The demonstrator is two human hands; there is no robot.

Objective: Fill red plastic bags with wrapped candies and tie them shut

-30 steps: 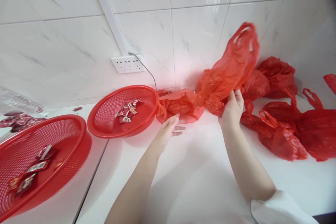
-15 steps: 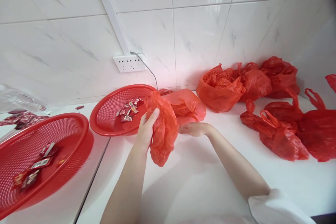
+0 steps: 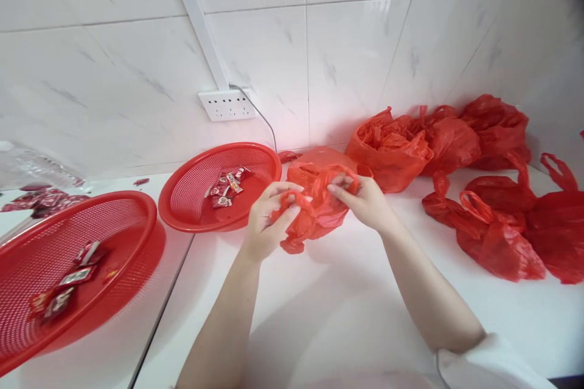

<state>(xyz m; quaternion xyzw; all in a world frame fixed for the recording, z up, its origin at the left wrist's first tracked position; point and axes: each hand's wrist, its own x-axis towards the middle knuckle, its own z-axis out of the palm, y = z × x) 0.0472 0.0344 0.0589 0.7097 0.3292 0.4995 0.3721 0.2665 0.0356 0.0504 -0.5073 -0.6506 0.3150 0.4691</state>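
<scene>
At the centre of the frame, a thin red bag [image 3: 303, 228] hung between the two hands just above the white counter [image 3: 347, 316], overlapping another red bag [image 3: 319, 158] behind it. The left hand [image 3: 269, 219] pinched a looped edge between thumb and fingers; the right hand [image 3: 367, 200] gripped the film on the other side the same way.

Handling it well, in my judgement, called for a light fingertip pinch on each side, the hands drawing apart evenly so that the film opened without tearing. It also seemed wise to keep the left knuckles clear of the basket [image 3: 250, 194] at the left of centre, close beside that hand.

The bag looked crumpled and see-through, bunched into soft folds, with its lower end trailing to a rumpled tip. Whether it held anything could not be told.
</scene>
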